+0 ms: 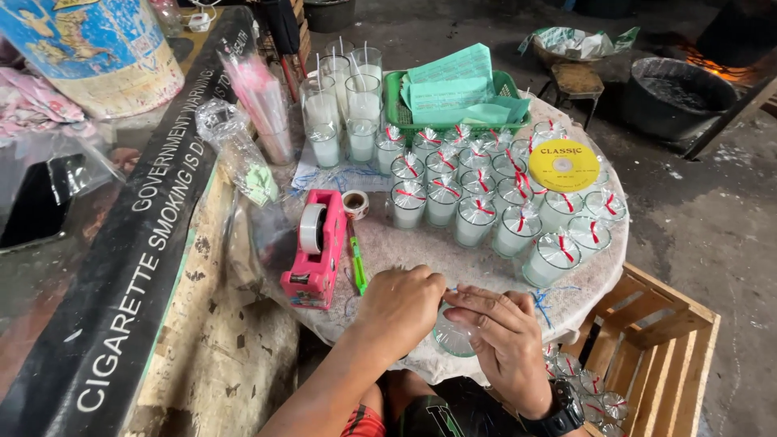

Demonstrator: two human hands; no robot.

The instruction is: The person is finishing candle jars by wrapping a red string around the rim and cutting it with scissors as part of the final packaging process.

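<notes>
My left hand (pixel 398 306) and my right hand (pixel 503 334) meet at the near edge of a small round table (pixel 453 263). Together they hold a glass candle cup (pixel 451 333) in clear wrap, mostly hidden under the fingers. My left fingers are curled over its top; my right fingers press its side. I wear a black watch on the right wrist. Just beyond stand several wrapped white candle cups (pixel 477 206) tied with red ribbon. A pink tape dispenser (pixel 314 247) and a green cutter (pixel 357 260) lie left of my left hand.
Unwrapped candle glasses with wicks (pixel 348 109) stand at the back. A green basket of green papers (pixel 457 93), a yellow disc (pixel 564 164), a wooden crate with wrapped candles (pixel 639 356), a black pot (pixel 678 95) and a long black board (pixel 154 226) surround the table.
</notes>
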